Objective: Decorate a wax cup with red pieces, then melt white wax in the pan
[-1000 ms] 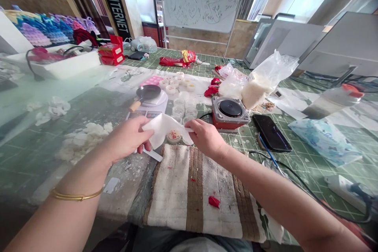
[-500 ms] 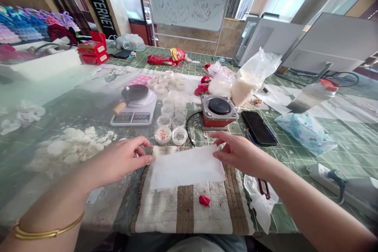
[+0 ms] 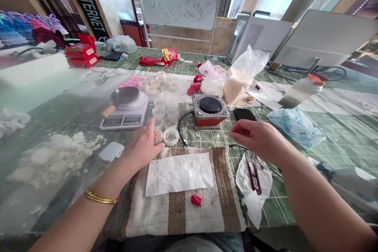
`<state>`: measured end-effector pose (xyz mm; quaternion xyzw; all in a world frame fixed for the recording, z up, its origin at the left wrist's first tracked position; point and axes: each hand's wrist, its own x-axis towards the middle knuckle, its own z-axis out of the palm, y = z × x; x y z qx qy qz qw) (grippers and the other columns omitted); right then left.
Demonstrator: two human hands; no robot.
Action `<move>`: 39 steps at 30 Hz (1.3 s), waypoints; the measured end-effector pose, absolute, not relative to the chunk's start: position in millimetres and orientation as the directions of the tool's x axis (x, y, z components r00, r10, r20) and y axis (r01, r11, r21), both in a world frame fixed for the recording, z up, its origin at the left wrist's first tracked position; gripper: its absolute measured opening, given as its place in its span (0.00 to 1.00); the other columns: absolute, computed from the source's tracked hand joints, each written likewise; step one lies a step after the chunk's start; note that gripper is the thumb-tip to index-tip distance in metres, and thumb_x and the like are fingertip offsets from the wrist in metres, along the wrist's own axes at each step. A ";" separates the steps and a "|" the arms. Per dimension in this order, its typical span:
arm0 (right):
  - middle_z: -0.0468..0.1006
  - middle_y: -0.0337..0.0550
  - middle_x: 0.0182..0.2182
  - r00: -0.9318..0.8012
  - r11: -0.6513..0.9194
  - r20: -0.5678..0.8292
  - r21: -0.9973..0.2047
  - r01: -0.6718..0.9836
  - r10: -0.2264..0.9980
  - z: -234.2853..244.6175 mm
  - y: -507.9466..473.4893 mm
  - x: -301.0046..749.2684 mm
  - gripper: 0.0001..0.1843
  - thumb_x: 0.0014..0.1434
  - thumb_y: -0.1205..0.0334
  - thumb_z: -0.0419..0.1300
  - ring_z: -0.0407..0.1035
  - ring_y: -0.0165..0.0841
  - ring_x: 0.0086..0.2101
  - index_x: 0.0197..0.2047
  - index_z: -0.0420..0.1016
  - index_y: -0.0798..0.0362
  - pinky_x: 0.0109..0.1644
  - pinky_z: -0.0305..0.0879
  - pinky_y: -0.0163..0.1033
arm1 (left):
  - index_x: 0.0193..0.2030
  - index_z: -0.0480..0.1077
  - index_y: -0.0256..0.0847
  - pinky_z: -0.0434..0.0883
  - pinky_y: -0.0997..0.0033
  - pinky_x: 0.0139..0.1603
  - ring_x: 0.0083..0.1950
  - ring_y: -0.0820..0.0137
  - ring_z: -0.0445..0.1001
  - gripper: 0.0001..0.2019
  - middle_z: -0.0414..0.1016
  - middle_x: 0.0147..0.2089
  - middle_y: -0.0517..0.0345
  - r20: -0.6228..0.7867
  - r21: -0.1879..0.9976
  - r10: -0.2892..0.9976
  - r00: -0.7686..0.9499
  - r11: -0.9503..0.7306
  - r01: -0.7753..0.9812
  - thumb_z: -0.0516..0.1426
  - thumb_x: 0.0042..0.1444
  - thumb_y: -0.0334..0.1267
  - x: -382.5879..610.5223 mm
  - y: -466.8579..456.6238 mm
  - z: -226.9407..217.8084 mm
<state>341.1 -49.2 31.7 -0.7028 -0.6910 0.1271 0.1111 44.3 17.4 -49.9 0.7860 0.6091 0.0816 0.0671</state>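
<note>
My left hand (image 3: 143,145) is at the left side of a small clear cup (image 3: 158,136) with red flecks, thumb and fingers apart. The hand hides part of the cup, and I cannot tell whether it touches. Beside it stands another small clear cup (image 3: 171,136). My right hand (image 3: 255,138) hovers in front of a black phone (image 3: 244,114), fingers loosely bent, with nothing visible in them. Between the hands, a creased white paper sheet (image 3: 180,173) lies on a brown and cream striped cloth (image 3: 177,220). A small red piece (image 3: 196,200) rests below the sheet.
A hot plate (image 3: 210,106) stands behind the cloth. On the left are a kitchen scale (image 3: 125,120) with a small pan (image 3: 124,95) on it and white crumbly lumps (image 3: 56,153). Dark red-handled snips (image 3: 254,175) lie on white tissue at right, near a power strip (image 3: 348,189).
Both hands have left the paper sheet, which now lies on the cloth. My left hand has moved to the flecked cup. My right hand has moved right, partly covering the phone. The view has shifted.
</note>
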 end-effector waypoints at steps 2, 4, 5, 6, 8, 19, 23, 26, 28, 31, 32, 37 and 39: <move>0.73 0.36 0.21 0.054 -0.073 -0.081 -0.255 0.964 0.995 26.4 -56.7 359.6 0.09 0.53 0.55 0.54 0.63 0.28 0.22 0.29 0.71 0.48 0.25 0.52 0.33 | 0.65 0.44 0.28 0.63 0.56 0.52 0.58 0.49 0.64 0.39 0.66 0.55 0.32 0.070 0.201 0.967 0.246 -0.255 0.946 0.54 0.51 0.42 44.3 21.4 -55.7; 0.72 0.37 0.21 0.091 -0.120 -0.162 -0.173 0.978 0.983 17.4 -66.8 375.3 0.08 0.53 0.56 0.53 0.63 0.29 0.21 0.28 0.70 0.48 0.24 0.51 0.34 | 0.65 0.44 0.29 0.64 0.58 0.51 0.56 0.50 0.66 0.38 0.68 0.54 0.34 0.076 0.209 0.967 0.243 -0.254 0.944 0.54 0.51 0.41 44.0 24.6 -58.2; 0.72 0.37 0.21 0.108 -0.138 -0.204 -0.139 0.981 0.973 12.1 -72.3 382.1 0.08 0.52 0.56 0.53 0.63 0.30 0.22 0.28 0.70 0.48 0.24 0.50 0.34 | 0.65 0.45 0.31 0.64 0.58 0.51 0.54 0.50 0.67 0.37 0.69 0.53 0.35 0.072 0.220 0.969 0.235 -0.246 0.944 0.54 0.50 0.41 43.7 25.4 -57.7; 0.72 0.37 0.21 0.122 -0.152 -0.240 -0.113 0.982 0.963 6.9 -77.7 388.2 0.07 0.52 0.57 0.53 0.62 0.30 0.22 0.27 0.69 0.48 0.24 0.50 0.34 | 0.65 0.45 0.32 0.65 0.58 0.50 0.53 0.50 0.68 0.38 0.69 0.53 0.37 0.065 0.235 0.973 0.223 -0.232 0.944 0.54 0.50 0.42 43.4 25.5 -56.0; 0.72 0.38 0.21 0.152 -0.180 -0.281 -0.080 0.980 0.948 -2.4 -86.9 399.0 0.06 0.52 0.59 0.52 0.63 0.31 0.23 0.27 0.68 0.48 0.25 0.50 0.35 | 0.66 0.44 0.35 0.66 0.57 0.48 0.52 0.49 0.69 0.39 0.69 0.53 0.38 0.042 0.272 0.982 0.186 -0.191 0.943 0.55 0.50 0.44 42.3 23.0 -48.9; 0.75 0.42 0.26 0.257 -0.274 -0.176 -0.079 0.959 0.950 -28.8 -66.0 408.4 0.08 0.53 0.59 0.50 0.67 0.35 0.28 0.34 0.68 0.50 0.28 0.51 0.36 | 0.66 0.41 0.53 0.68 0.68 0.48 0.43 0.67 0.71 0.43 0.64 0.54 0.51 0.169 0.781 0.875 0.454 -0.400 0.480 0.61 0.47 0.37 70.4 -19.0 -5.8; 0.75 0.42 0.26 0.265 -0.291 -0.184 -0.129 0.948 0.946 -37.1 -60.4 406.9 0.11 0.51 0.66 0.50 0.68 0.34 0.27 0.39 0.67 0.51 0.27 0.53 0.36 | 0.66 0.38 0.50 0.67 0.69 0.50 0.47 0.67 0.69 0.44 0.63 0.54 0.50 0.193 0.832 0.783 0.591 -0.450 0.324 0.60 0.48 0.32 87.7 -15.8 -6.8; 0.75 0.41 0.25 0.299 -0.317 -0.106 -0.263 0.911 0.948 -28.3 -63.9 411.6 0.12 0.51 0.65 0.53 0.67 0.34 0.26 0.41 0.68 0.51 0.28 0.57 0.36 | 0.67 0.37 0.50 0.67 0.68 0.49 0.48 0.67 0.68 0.45 0.63 0.53 0.50 0.213 0.856 0.726 0.654 -0.461 0.234 0.59 0.48 0.29 91.7 -10.3 -12.0; 0.74 0.40 0.25 0.311 -0.282 -0.022 -0.490 0.825 0.950 -13.7 -67.7 408.9 0.14 0.51 0.61 0.57 0.66 0.32 0.24 0.42 0.69 0.51 0.28 0.60 0.37 | 0.67 0.38 0.50 0.67 0.67 0.49 0.48 0.67 0.67 0.45 0.63 0.52 0.51 0.242 0.861 0.693 0.679 -0.476 0.179 0.59 0.47 0.28 91.7 -7.1 -18.4; 0.74 0.39 0.27 0.233 -0.031 0.075 -0.907 0.421 0.970 13.2 -71.5 386.3 0.13 0.50 0.58 0.62 0.66 0.29 0.23 0.39 0.71 0.50 0.26 0.64 0.36 | 0.67 0.38 0.50 0.67 0.67 0.49 0.48 0.68 0.67 0.45 0.63 0.52 0.51 0.247 0.870 0.665 0.705 -0.472 0.141 0.60 0.47 0.27 90.8 -3.6 -29.8; 0.74 0.38 0.27 0.215 0.053 0.116 -0.958 0.281 0.970 20.5 -71.6 374.4 0.10 0.49 0.60 0.63 0.67 0.29 0.23 0.37 0.71 0.50 0.26 0.66 0.36 | 0.67 0.38 0.50 0.68 0.67 0.48 0.47 0.68 0.67 0.46 0.62 0.52 0.51 0.234 0.876 0.662 0.712 -0.461 0.141 0.60 0.46 0.27 90.4 -2.8 -33.1; 0.76 0.39 0.31 0.164 0.394 0.387 -0.919 -0.012 0.907 22.0 -67.5 316.3 0.07 0.53 0.69 0.61 0.72 0.33 0.33 0.36 0.72 0.49 0.38 0.70 0.40 | 0.67 0.35 0.50 0.69 0.67 0.47 0.45 0.69 0.68 0.49 0.64 0.53 0.51 0.205 0.906 0.595 0.778 -0.416 0.080 0.60 0.44 0.26 88.2 -0.7 -41.1; 0.76 0.41 0.32 0.097 0.441 0.440 -0.897 0.011 0.893 9.8 -67.1 304.7 0.09 0.53 0.72 0.60 0.71 0.36 0.39 0.37 0.72 0.50 0.45 0.68 0.44 | 0.67 0.34 0.49 0.68 0.66 0.48 0.46 0.68 0.69 0.49 0.65 0.52 0.51 0.206 0.919 0.567 0.798 -0.393 0.042 0.60 0.45 0.27 87.1 -0.6 -41.0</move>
